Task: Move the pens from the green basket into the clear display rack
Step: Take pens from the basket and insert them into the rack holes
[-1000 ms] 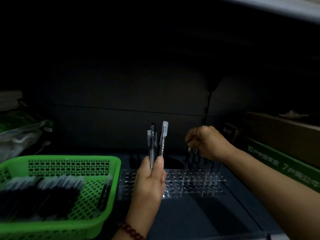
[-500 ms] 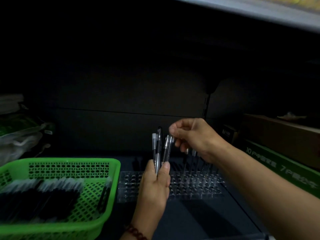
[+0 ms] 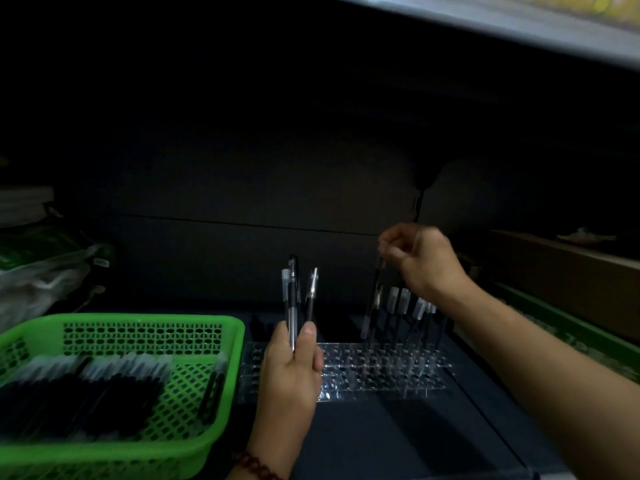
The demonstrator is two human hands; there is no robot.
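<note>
The green basket sits at the lower left with several dark pens lying in it. To its right lies the clear display rack, and several capped pens stand upright in its far right part. My left hand grips a small bunch of pens upright over the rack's left end. My right hand pinches the top of one dark pen, which hangs nearly upright above the rack, just left of the standing pens.
A green-sided cardboard box stands along the right. Plastic bags lie behind the basket at the left. A shelf edge runs overhead. The dark shelf floor lies in front of the rack.
My right hand took one pen from the bunch in my left hand and carried it right, over the rack beside the standing pens. The left hand stayed in place.
</note>
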